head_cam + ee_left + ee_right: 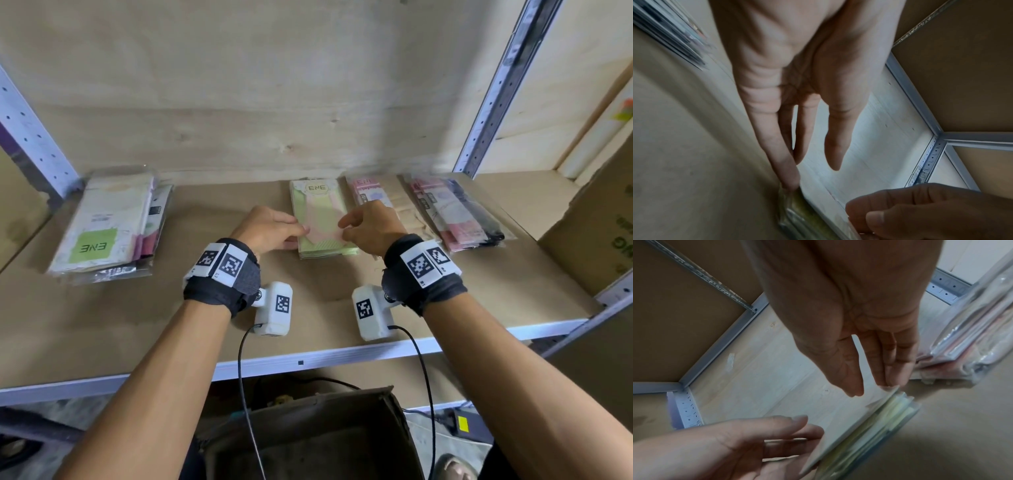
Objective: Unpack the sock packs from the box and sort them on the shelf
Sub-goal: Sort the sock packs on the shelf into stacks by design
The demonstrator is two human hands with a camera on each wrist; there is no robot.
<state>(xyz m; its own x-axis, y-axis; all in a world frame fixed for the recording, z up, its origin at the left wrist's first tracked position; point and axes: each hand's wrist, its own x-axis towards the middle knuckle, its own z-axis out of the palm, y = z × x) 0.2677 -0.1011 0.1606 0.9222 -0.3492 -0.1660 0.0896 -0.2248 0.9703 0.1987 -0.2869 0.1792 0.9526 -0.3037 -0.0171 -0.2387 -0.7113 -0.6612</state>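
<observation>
A stack of green-and-pink sock packs [320,212] [797,211] [869,433] with an ENE label lies in the middle of the shelf board [171,308]. My left hand [297,233] [813,170] has straight fingers, and its fingertips touch the stack's left edge. My right hand [345,229] [873,389] rests its fingertips on the near right corner of the top pack, thumb apart. Neither hand grips a pack. The open brown box [308,442] stands below the shelf, between my forearms.
A stack of cream and green-label packs [102,226] lies at the left. Pink and beige packs [380,202] and pink and dark packs [455,212] [972,337] lie right of the middle stack. A cardboard box [596,233] stands at the far right. Metal uprights [493,102] frame the bay.
</observation>
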